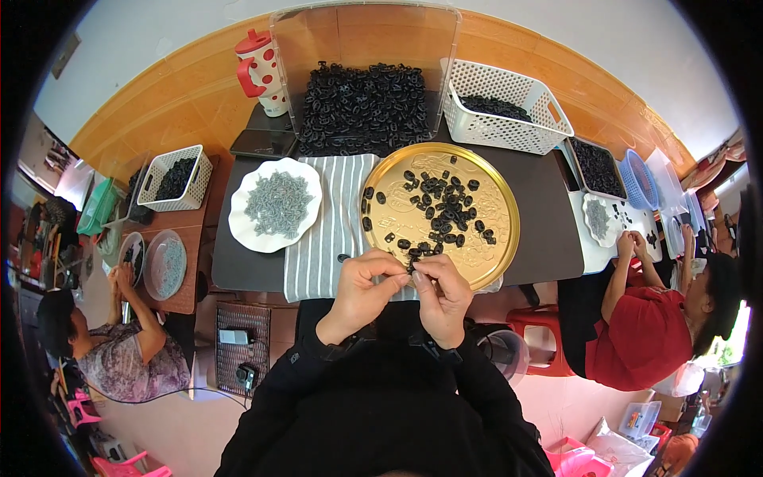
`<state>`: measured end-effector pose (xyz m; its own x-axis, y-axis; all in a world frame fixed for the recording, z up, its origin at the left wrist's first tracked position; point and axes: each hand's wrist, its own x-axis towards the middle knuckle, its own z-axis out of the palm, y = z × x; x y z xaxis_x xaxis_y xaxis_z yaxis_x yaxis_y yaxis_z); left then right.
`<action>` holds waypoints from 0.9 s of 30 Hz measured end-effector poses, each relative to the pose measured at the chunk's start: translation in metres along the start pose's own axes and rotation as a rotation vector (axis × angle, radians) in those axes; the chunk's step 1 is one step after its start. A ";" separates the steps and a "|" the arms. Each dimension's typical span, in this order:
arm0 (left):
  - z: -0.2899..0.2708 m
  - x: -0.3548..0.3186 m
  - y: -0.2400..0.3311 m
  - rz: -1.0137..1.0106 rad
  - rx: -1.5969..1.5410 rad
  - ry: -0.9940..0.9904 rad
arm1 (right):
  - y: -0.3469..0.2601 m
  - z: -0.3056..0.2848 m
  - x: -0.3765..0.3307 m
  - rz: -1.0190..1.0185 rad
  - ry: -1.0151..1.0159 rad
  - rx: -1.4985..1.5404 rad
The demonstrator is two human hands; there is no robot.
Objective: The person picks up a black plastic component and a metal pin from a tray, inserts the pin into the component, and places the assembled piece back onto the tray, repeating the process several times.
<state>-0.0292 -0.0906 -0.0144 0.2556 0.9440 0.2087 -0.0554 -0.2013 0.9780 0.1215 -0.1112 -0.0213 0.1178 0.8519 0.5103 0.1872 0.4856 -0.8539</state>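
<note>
My left hand [359, 291] and my right hand [443, 296] meet over the near edge of a round gold tray [509, 183]. Fingertips of both are pinched together around a small black plastic piece [411, 268]; its exact shape is mostly hidden by the fingers. Loose black plastic pieces [449, 208] of the same sort lie scattered across the tray. Left of it, a wavy-rimmed white plate [240, 226] holds a heap of small grey-clear pieces [278, 205]. Between plate and tray a grey-and-white striped cloth [322, 266] is spread, with one black piece beside my left hand.
A clear bin [367, 36] of black parts stands at the back, beside a white basket [509, 137] and a dotted tumbler [261, 71]. A dark flat device [262, 143] lies behind the plate. One person [135, 350] works at left, another in red [656, 334] at right.
</note>
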 end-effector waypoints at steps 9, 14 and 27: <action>-0.002 0.001 0.000 -0.033 -0.027 -0.018 | -0.003 -0.010 0.005 -0.033 -0.131 -0.025; -0.001 0.001 -0.001 -0.061 -0.031 -0.024 | -0.002 -0.011 0.003 -0.013 -0.159 0.007; -0.007 -0.010 0.002 -0.323 -0.321 0.025 | -0.006 -0.014 0.007 -0.692 -0.139 -0.556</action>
<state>-0.0382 -0.0987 -0.0146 0.2859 0.9518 -0.1111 -0.2740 0.1923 0.9423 0.1345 -0.1106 -0.0111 -0.3091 0.4376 0.8444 0.6219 0.7647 -0.1687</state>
